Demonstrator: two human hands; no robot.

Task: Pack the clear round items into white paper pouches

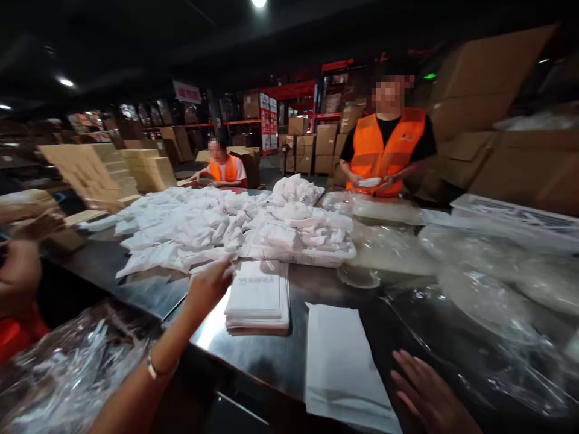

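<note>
Left hand [208, 288], fingers apparently pinching one white packet [217, 263] at the heap's edge [181, 241]; blur obscures the grip. Right hand [429, 395], fingers spread, rests beside the flat white sheet [339, 355]. Lift singly, clear of the stacked packets [259, 298].

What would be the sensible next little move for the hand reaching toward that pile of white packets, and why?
Probably close the left hand on the nearest packet at the edge of the heap of white packets. Its fingers already touch that edge, right beside the neat stack of flat white bags. The right hand lies open by a single flat white sheet on the steel table.
</note>
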